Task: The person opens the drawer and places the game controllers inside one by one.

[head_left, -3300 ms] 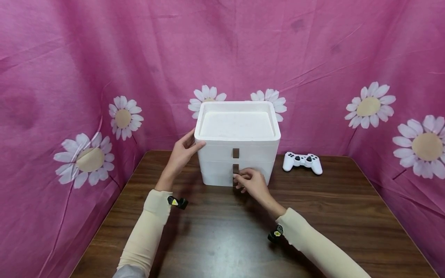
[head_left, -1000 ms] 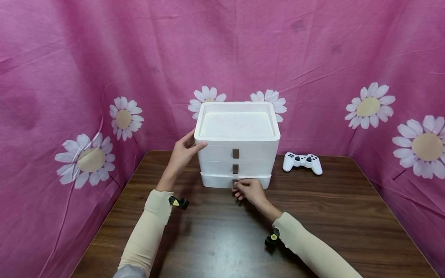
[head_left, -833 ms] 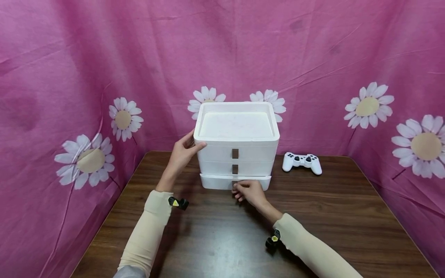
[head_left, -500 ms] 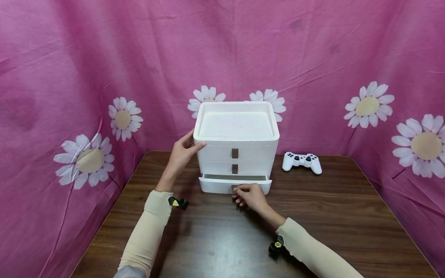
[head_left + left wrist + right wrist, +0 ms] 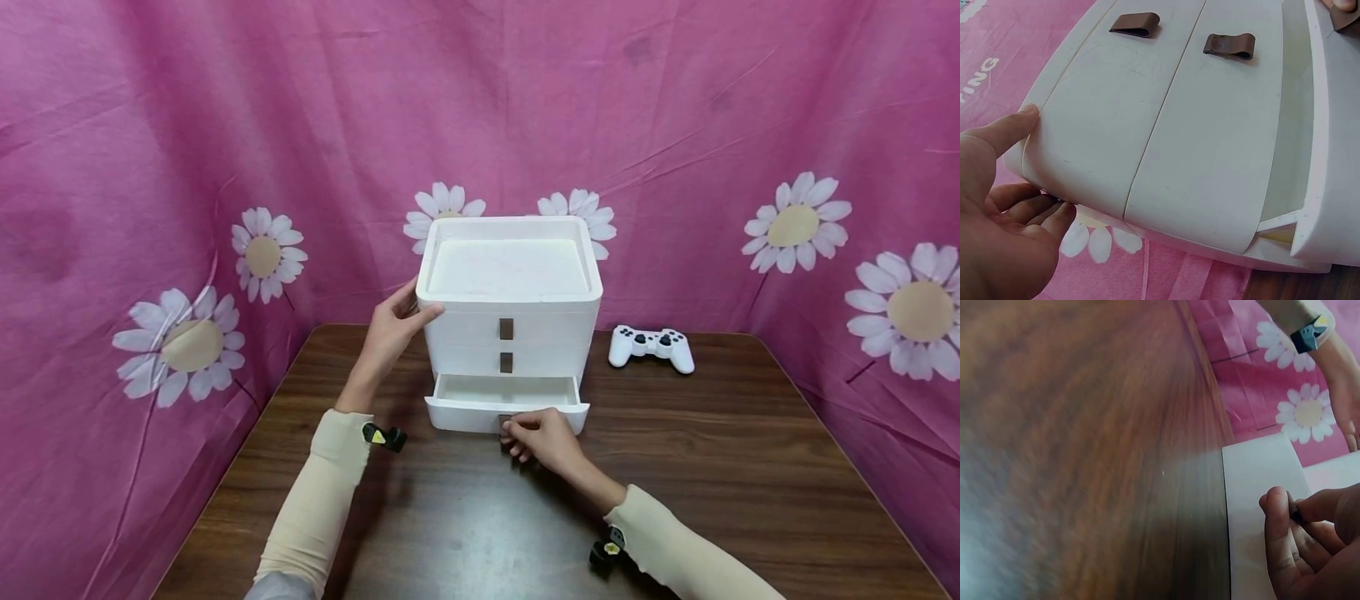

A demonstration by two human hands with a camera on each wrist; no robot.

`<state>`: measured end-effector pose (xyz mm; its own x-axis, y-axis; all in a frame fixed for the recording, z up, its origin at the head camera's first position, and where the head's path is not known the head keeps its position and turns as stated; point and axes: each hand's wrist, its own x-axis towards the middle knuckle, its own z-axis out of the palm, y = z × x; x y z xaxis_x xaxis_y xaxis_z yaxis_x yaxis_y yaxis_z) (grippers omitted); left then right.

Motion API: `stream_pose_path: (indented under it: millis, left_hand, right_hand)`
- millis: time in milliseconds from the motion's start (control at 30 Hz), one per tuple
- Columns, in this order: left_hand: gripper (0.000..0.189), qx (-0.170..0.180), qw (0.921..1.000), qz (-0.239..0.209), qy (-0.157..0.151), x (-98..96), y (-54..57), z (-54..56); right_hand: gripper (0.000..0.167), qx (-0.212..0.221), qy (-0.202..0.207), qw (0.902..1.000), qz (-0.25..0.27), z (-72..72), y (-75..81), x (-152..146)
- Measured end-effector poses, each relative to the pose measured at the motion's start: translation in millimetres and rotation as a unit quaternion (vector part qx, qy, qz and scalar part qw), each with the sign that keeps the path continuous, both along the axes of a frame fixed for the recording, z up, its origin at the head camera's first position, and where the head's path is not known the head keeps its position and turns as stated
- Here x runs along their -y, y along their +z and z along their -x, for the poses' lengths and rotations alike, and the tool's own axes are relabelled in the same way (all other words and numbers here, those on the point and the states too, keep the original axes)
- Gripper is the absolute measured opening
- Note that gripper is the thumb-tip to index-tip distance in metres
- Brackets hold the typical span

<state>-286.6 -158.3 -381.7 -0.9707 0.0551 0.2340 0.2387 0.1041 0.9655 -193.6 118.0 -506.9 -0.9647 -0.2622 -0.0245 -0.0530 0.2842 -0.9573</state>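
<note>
A white drawer unit (image 5: 465,329) stands at the back of the table, with brown pull tabs down its front. Its bottom drawer (image 5: 457,417) is pulled partway out; the part of its inside that shows is bare. My right hand (image 5: 547,437) pinches the bottom drawer's brown tab (image 5: 1294,512) between thumb and fingers, the tab mostly hidden by them. At the unit's upper left front corner, my left hand (image 5: 390,333) holds on, thumb on the front face and fingers against the side. In the left wrist view the two upper drawers (image 5: 1204,125) are closed.
To the right of the unit lies a white game controller (image 5: 651,348) on the brown wooden table (image 5: 720,467). A pink cloth (image 5: 360,125) with large daisies hangs behind and at both sides. The unit's top is a shallow tray (image 5: 510,271).
The bottom drawer has slid out toward me from fully closed, my right hand drawing back with its tab. My left hand has stayed at the corner.
</note>
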Motion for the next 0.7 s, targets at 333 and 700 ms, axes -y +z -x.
stream_pose_path:
  millis: [333, 700]
  left_hand:
    - [0.079, -0.004, 1.0000, -0.004, -0.004, 0.0, -0.6, -0.1]
    - [0.076, -0.008, 0.9999, -0.007, -0.001, -0.2, -1.3, 1.9]
  right_hand:
    - [0.021, -0.005, 0.025, 0.9996, -0.014, -20.2, 5.4, -3.6]
    - [0.021, 0.007, 0.042, 0.9989, -0.019, -35.2, 6.3, -7.3]
